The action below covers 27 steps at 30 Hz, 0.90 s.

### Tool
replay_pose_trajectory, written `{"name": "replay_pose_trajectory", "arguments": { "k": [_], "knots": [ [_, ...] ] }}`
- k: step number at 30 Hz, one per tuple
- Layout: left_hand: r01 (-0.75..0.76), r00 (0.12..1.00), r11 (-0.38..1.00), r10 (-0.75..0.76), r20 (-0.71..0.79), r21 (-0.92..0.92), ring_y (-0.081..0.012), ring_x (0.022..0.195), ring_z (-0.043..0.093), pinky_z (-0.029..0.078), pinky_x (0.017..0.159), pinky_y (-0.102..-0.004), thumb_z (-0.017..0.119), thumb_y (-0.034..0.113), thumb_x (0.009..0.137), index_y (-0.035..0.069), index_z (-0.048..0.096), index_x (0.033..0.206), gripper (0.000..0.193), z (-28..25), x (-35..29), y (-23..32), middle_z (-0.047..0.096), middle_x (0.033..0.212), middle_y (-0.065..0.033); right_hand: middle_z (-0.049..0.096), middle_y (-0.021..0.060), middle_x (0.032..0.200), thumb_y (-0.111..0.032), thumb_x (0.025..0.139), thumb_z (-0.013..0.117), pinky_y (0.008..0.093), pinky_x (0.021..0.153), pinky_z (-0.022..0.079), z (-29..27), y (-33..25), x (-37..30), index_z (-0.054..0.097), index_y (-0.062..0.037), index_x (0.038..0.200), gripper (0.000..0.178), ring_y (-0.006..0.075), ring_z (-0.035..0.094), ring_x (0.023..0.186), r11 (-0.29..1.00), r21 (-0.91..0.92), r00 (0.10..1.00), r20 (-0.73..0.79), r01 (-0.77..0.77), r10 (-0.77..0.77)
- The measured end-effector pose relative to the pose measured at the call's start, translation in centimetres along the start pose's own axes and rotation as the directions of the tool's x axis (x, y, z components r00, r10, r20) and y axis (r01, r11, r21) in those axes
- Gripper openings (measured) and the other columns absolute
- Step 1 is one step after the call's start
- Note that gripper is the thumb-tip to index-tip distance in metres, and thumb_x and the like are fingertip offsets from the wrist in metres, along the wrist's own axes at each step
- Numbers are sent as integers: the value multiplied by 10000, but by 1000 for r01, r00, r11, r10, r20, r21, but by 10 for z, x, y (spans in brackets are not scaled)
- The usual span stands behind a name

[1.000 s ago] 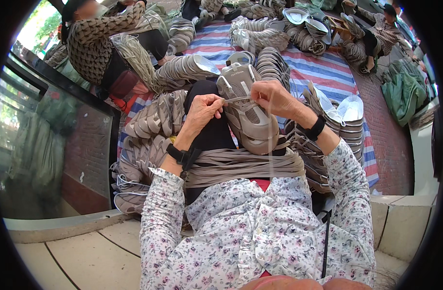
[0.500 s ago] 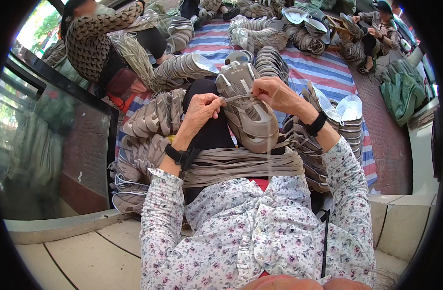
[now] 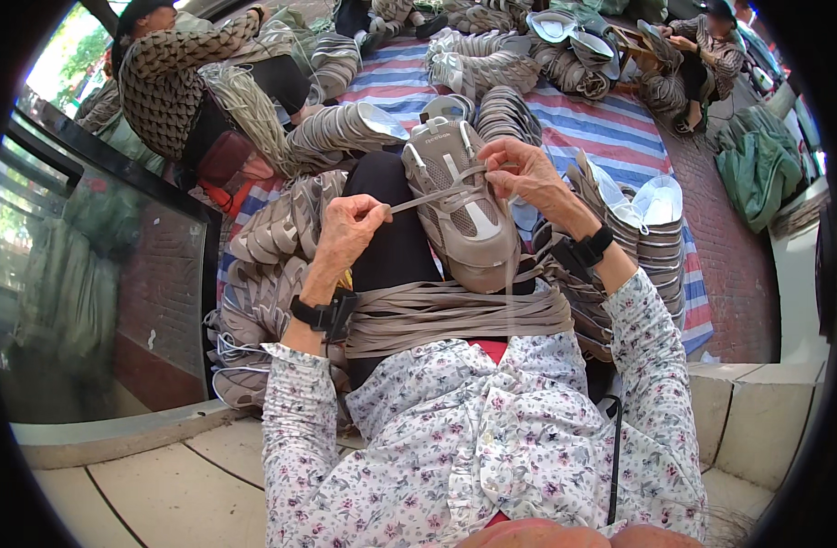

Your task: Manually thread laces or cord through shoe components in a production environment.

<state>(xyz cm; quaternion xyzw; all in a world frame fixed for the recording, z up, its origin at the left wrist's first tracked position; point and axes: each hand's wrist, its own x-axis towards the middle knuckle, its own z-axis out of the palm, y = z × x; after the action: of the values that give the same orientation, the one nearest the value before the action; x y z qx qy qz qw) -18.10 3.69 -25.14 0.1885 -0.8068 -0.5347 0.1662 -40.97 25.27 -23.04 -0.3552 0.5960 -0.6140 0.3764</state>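
Observation:
A taupe mesh shoe upper (image 3: 478,248) rests over my lap, its toe pointing at me and its tongue away. My left hand (image 3: 345,230) is closed in a pinch on one end of a flat beige shoelace (image 3: 428,198), held out left of the upper. The lace stretches taut from there across the upper's lacing rows. At the upper's right edge, my right hand (image 3: 531,178) pinches the lace between thumb and forefinger, and part of it hangs down toward my lap. A thick bundle of loose laces (image 3: 460,320) lies across my thighs.
Nested stacks of shoe uppers stand left (image 3: 277,224) and right (image 3: 661,237) of my legs, on a striped sheet (image 3: 610,137). A glass door (image 3: 99,274) borders the left. Two people sit working, far left (image 3: 172,91) and far right (image 3: 702,46). Green sacks (image 3: 757,169) lie at right.
My left hand has moved left and down, drawing the lace out longer. My right hand has shifted slightly right, its fingers more spread. The shoe upper has tilted slightly.

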Motion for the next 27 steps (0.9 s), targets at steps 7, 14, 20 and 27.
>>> {"name": "replay_pose_trajectory", "arguments": {
  "k": [7,14,20,27],
  "knots": [
    [-24,995,998,18,94,61,-1,536,349,237,475,-206,620,208,961,19,637,730,299,-7,-5,6,448,590,89,508,84,956,2,837,641,331,764,493,14,1,13,613,-52,966,143,239,584,846,642,-649,900,165,407,-403],
    [-66,996,996,69,57,-58,13,510,307,191,465,-210,618,232,973,44,615,703,329,-7,-17,40,402,580,102,552,160,890,-16,874,565,428,726,469,19,-9,9,497,-13,928,88,356,592,843,485,-802,906,158,350,-393],
    [140,988,967,-151,-36,-212,2,499,325,210,461,-210,637,213,949,37,627,681,321,-20,-30,-14,413,549,84,575,175,768,-25,873,569,435,681,468,20,-2,16,498,-13,921,86,370,605,769,481,-818,914,127,316,-384],
    [197,980,895,-186,67,-399,-9,461,341,231,442,-190,623,257,969,50,648,736,313,-22,-30,-14,464,575,71,585,131,689,-2,828,622,328,608,473,-3,-1,15,561,30,874,82,199,576,620,712,-616,931,111,338,-346]
  ]
}}
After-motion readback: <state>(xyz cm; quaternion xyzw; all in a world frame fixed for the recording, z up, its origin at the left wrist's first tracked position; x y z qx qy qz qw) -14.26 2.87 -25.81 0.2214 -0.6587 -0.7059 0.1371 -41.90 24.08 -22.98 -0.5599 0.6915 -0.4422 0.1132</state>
